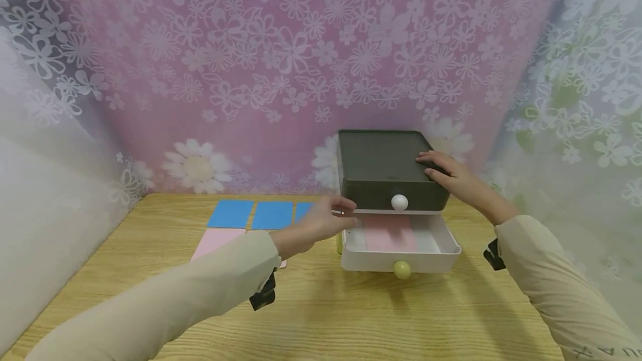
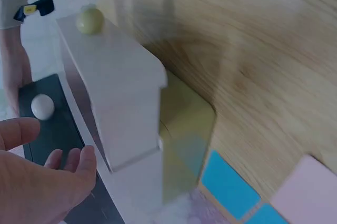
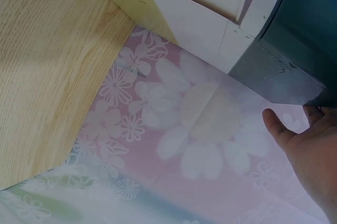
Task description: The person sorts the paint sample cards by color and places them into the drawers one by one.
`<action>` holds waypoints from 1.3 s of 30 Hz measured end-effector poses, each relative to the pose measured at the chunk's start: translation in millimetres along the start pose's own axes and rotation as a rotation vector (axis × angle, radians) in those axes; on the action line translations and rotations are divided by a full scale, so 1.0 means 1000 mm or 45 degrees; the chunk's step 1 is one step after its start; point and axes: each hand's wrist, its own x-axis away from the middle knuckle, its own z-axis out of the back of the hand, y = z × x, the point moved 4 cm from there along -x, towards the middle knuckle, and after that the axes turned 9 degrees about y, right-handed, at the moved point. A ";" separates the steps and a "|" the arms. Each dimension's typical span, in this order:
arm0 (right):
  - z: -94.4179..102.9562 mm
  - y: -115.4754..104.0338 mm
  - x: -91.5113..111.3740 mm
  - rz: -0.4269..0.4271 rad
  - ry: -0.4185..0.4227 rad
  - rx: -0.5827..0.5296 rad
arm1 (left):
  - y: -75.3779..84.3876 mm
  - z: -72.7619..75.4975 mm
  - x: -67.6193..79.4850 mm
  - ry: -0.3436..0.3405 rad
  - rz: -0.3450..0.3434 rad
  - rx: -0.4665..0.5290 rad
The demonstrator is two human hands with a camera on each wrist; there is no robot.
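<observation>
A small drawer unit with a dark upper section [image 1: 383, 155] stands on the table, a white knob [image 1: 399, 202] on its front. Below, the white drawer [image 1: 368, 262] with a yellow-green knob [image 1: 402, 269] is pulled out, and a pink sheet [image 1: 388, 234] lies inside. My left hand [image 1: 318, 223] is at the unit's left side, near the drawer's back left corner, thumb and fingers apart with nothing between them. My right hand [image 1: 455, 174] rests on the right edge of the dark top, fingers laid over it. In the right wrist view, the thumb [image 3: 276, 126] stands off its side.
Several blue squares [image 1: 229, 214] lie in a row on the wooden table [image 1: 301, 316], left of the unit. Pink sheets [image 1: 215, 238] sit in front of them, partly hidden by my left arm. A flowered cloth [image 1: 301, 71] hangs behind.
</observation>
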 end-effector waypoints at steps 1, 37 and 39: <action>0.000 0.000 0.000 0.004 0.003 -0.001 | -0.002 0.006 0.001 0.019 -0.031 -0.017; 0.001 -0.001 0.000 -0.007 0.014 0.038 | -0.184 0.112 -0.006 0.334 -0.288 -1.001; 0.001 -0.001 0.000 -0.007 0.014 0.041 | -0.183 0.111 -0.007 0.317 -0.313 -1.024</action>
